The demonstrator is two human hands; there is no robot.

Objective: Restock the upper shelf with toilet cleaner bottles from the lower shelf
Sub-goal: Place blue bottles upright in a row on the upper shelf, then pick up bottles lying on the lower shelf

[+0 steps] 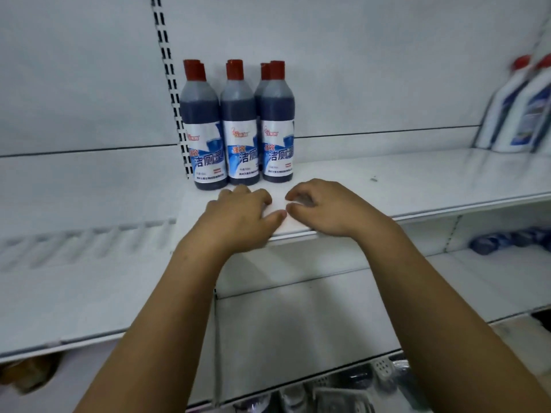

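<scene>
The left hand (241, 216) and right hand (325, 210) rested empty, loosely curled, on the shelf (417, 180). The toilet cleaner bottles (238, 129) stood upright just above, nearer the left hand.

Upper shelf (417, 180): dark toilet cleaner bottles (238, 129) w/ red caps clustered at left end, 3 in front, more caps behind, packed tight, too tight for fingers to pass btwn them. Slotted upright (170, 84) just left of the cluster blocks that side. Right of cluster, open shelf surface up to white bottles (521, 114) at far right (blurred). Open room above caps. Left hand (238, 216) + right hand (331, 210) sit at front lip just ahead of cluster, thumbs near each other, holding nothing. Lower shelf (447, 281): blue bottles (507, 242) far right, blurred; forearms cross in front of its middle.
</scene>
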